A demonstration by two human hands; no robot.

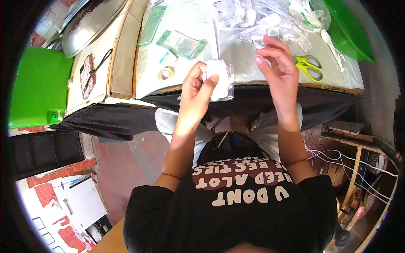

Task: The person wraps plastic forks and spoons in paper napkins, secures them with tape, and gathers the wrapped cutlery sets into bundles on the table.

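Worktop (pixel 147 78), pale-surfaced with a brown front edge, as viewed from above; black cloth (pixel 126 114) hangs along its near side. The left hand (pixel 196 90) pinches a clear plastic packet (pixel 220 86) with white contents, the thumb pressed on its face; the packet is held at the front edge of the worktop. A slender white handle (pixel 215 36) extends beyond it, toward the far side; whether the two are joined cannot be told. The right hand (pixel 282 69) is raised with its fingers bent and apart, gripping nothing visible — it lies near a heap of clear-wrapped white plastic cutlery (pixel 270 23). To its right are yellow-green-handled scissors (pixel 307 64) and, farther off, a white plastic spoon (pixel 333 46) beside a green basin (pixel 348 27). Left of the packet, a green-edged clear pouch (pixel 181 44) lies flat, with a roll of tape (pixel 171 74) nearer the edge. On the adjoining surface at left — a pink-cased phone (pixel 87 76) with a black strap, near a bright green plastic container (pixel 40 86) and a shiny metal tray (pixel 93 29).
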